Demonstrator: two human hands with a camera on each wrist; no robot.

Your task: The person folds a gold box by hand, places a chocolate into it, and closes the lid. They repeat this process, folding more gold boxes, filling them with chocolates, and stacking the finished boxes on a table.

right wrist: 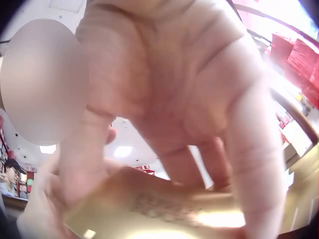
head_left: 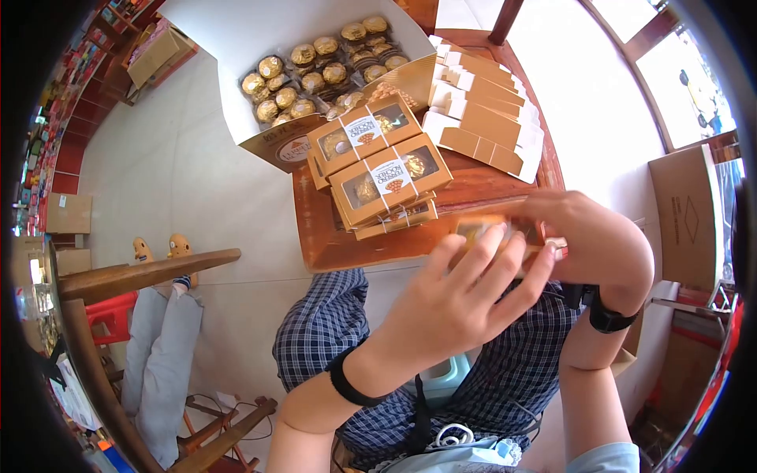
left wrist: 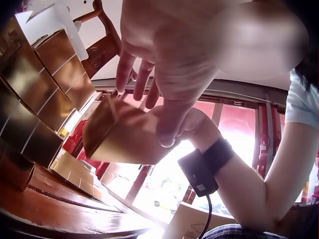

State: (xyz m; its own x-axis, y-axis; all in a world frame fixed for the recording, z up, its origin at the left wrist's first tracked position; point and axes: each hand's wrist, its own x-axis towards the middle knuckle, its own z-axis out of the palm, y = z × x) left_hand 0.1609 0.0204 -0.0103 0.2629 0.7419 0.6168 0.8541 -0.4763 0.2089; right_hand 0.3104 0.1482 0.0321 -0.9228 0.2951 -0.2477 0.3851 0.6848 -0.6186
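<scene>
Over my lap, at the near edge of the wooden seat [head_left: 331, 251], both hands grip one small gold chocolate box [left wrist: 127, 137]. My left hand [head_left: 461, 296] reaches across it with spread fingers, and in the left wrist view its thumb [left wrist: 172, 119] lies along the box's near side. The right hand [head_left: 587, 232] holds the other end; the right wrist view shows its thumb and fingers around the gold cardboard [right wrist: 164, 209]. Fingers hide most of the box in the head view. Just beyond stands a stack of filled Ferrero Rocher boxes [head_left: 392, 178] with windows and white labels.
A large white carton [head_left: 229, 47] holding gold-wrapped chocolates [head_left: 323, 59] stands behind the stack. Overlapping empty gold-and-white boxes [head_left: 485, 118] lie at the seat's far right. Another person's legs [head_left: 162, 347] show at left, near a wooden bar [head_left: 158, 270]. A brown carton [head_left: 684, 217] stands at right.
</scene>
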